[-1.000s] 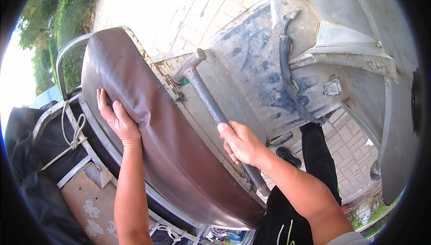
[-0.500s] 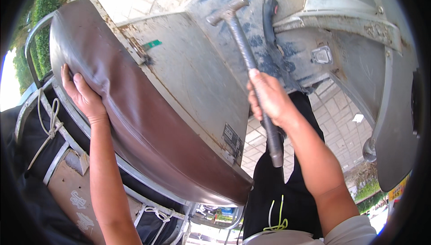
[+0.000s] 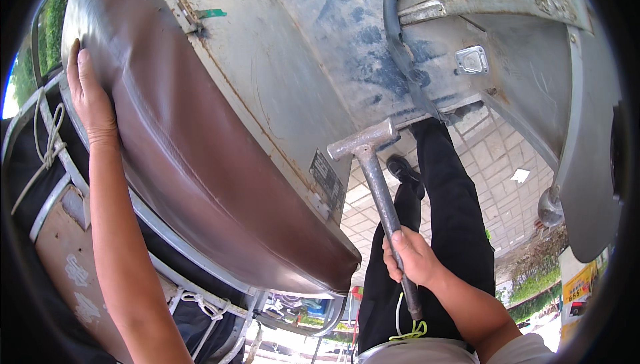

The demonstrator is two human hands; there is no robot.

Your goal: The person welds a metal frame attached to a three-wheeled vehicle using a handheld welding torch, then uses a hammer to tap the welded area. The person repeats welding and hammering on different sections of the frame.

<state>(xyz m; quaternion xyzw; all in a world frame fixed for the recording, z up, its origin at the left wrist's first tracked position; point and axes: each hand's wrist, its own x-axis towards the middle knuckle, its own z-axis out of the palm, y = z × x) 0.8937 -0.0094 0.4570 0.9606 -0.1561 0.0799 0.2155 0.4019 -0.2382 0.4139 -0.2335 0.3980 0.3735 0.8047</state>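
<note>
My right hand [image 3: 413,257] is closed round the lower part of a metal hammer's dark handle. The hammer [image 3: 379,184] tilts up and to the left in front of my legs, its grey double-faced head near the edge of the vehicle's floor. My left hand [image 3: 92,97] lies against the far left end of a brown padded seat [image 3: 193,144], fingers stretched along its cover. Below the seat's right edge is a grey metal box panel [image 3: 267,51] with a rusty hinge and a bit of green tape.
A worn metal footboard [image 3: 347,37] carries a black pedal lever [image 3: 395,24]. A curved grey front shield [image 3: 567,164] stands at right. Metal rails with tied white cords [image 3: 207,307] run behind the seat at lower left. Brick paving [image 3: 493,171] shows beside my legs.
My right hand has drawn the hammer down and back toward my body, away from the footboard. The left hand stays on the seat. The whole view has shifted slightly.
</note>
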